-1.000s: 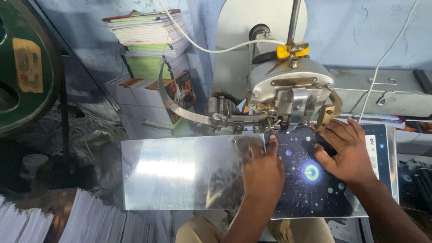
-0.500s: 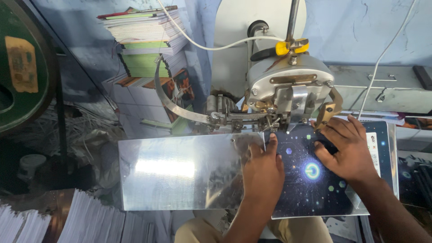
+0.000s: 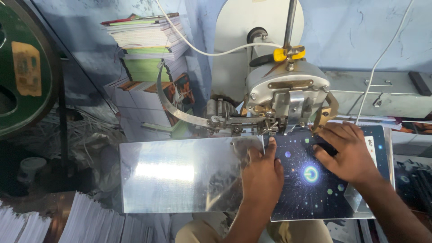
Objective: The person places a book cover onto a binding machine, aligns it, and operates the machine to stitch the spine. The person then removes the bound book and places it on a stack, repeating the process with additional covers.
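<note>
A dark notebook cover with a glowing round symbol and small dots lies flat on the shiny metal machine table. My left hand presses down on its left edge, fingers pointing at the machine head. My right hand rests flat on the cover's upper right part, fingertips close under the grey metal machine head. Neither hand grips anything; both lie palm down with fingers spread.
A curved metal arm runs left from the machine head. Stacked notebooks stand behind against the blue wall. A large green wheel is at the far left. White paper stacks lie at the lower left. More dark covers sit at the right.
The view has shifted slightly. Both hands stay on the cover in nearly the same places.
</note>
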